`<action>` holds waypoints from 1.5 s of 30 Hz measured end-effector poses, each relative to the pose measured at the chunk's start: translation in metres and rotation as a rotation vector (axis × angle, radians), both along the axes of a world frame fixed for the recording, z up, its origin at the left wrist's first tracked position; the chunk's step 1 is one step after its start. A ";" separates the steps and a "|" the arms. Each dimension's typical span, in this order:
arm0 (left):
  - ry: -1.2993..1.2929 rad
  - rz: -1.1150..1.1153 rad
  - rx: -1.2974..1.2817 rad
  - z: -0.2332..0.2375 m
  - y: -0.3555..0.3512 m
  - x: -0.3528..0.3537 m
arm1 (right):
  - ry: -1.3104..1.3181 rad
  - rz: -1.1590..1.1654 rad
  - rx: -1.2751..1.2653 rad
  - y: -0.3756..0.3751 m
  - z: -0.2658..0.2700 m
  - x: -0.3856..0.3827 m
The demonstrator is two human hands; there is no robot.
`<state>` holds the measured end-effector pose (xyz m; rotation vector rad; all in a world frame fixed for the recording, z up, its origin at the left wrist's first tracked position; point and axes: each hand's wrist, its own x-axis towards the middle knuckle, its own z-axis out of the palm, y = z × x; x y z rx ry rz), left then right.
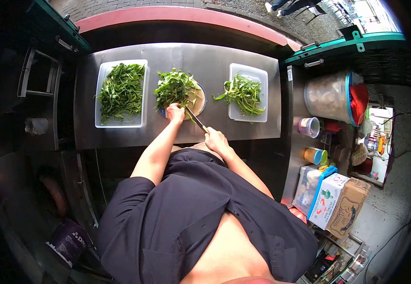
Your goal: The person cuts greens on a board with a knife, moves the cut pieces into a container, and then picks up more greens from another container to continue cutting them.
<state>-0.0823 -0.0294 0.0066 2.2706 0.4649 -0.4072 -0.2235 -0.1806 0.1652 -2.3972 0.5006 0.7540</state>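
Note:
My left hand (175,113) is closed on the stem ends of a bunch of leafy greens (177,87). The bunch lies over a round, pale cutting board (198,102) with a blue rim. In my right hand (216,141) is a knife (197,120), gripped by its dark handle, its blade slanting up and left to the stems beside my left fingers. Whether the edge touches the stems is too small to tell. On the left, a white tray (144,106) is heaped with leafy greens (122,90). A smaller translucent tray (264,97) on the right holds long-stemmed greens (245,94).
Everything stands on a steel table (210,57). Along the right side are a large clear tub (326,97), small jars (308,127), a blue-lidded container (309,187) and cardboard boxes (345,208). A pink ledge (181,14) runs beyond the table; a person's legs (290,7) show farther off.

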 end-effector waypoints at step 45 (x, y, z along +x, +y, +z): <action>-0.032 -0.108 0.083 0.011 -0.012 -0.008 | -0.089 -0.075 -0.110 -0.017 -0.009 0.004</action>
